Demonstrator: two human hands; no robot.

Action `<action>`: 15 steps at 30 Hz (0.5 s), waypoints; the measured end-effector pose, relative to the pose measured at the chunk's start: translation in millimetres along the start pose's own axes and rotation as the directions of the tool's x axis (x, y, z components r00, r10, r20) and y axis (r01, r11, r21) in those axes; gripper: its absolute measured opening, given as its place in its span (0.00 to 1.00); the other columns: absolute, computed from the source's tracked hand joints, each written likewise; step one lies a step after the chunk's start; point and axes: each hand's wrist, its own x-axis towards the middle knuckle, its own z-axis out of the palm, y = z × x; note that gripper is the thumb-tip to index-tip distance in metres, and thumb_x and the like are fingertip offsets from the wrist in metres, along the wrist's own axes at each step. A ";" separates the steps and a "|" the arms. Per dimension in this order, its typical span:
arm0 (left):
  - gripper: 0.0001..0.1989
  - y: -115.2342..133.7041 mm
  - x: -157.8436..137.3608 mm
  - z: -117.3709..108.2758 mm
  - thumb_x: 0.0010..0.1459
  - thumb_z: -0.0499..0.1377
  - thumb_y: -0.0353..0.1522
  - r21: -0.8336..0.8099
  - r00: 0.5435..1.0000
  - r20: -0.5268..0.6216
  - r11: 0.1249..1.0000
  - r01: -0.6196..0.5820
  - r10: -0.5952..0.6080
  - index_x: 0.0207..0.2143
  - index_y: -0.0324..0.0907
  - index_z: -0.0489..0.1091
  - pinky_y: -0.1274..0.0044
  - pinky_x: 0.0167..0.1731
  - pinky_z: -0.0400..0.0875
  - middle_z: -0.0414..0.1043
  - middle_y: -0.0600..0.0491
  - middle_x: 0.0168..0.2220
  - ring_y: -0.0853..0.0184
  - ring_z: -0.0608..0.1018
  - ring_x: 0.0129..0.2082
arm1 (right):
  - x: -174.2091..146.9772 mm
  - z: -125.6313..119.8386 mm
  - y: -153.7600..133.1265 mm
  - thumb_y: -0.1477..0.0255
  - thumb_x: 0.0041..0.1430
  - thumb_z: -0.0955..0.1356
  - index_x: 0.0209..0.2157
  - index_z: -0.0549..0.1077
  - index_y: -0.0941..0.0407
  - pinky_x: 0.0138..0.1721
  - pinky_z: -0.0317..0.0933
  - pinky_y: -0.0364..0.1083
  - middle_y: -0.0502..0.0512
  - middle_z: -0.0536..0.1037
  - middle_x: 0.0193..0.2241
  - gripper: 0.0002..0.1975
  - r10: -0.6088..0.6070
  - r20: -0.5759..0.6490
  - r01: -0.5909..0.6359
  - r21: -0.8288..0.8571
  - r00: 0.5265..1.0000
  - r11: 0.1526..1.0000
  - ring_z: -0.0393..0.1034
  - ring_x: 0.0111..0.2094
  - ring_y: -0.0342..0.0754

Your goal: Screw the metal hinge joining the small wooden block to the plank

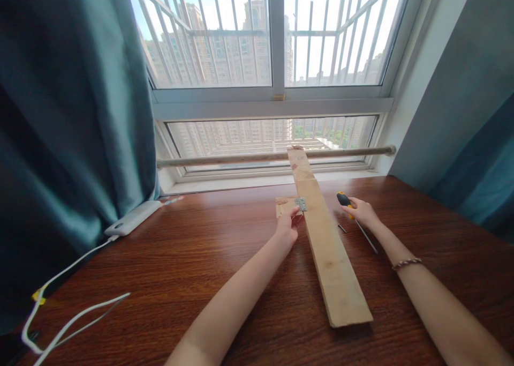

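A long wooden board lies lengthwise on the table, its far end by the window. Against its left edge sits a small wood piece, and a metal hinge spans the two. My left hand is closed at the hinge's near edge, with thumb and fingers on the hinge and small piece. To the board's right, my right hand grips a screwdriver by its black and yellow handle, the shaft pointing back toward me. A screw lies on the table between that hand and the board.
The dark red-brown wooden table reaches the window sill. A white power strip with a white cable lies at the left beside a blue curtain. A horizontal rail crosses before the window.
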 end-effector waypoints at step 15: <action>0.06 -0.4 3.8 -1.8 0.48 0.60 0.21 -0.013 1.000 -0.007 1.000 -0.002 0.002 0.22 0.37 0.68 0.79 0.24 0.72 0.70 0.53 0.19 0.72 0.71 0.17 | -6.8 3.3 13.6 0.55 0.50 0.67 0.52 0.70 0.49 0.34 0.60 0.46 0.57 0.78 0.36 0.28 -0.051 0.138 0.087 -0.274 0.989 0.958 0.72 0.38 0.56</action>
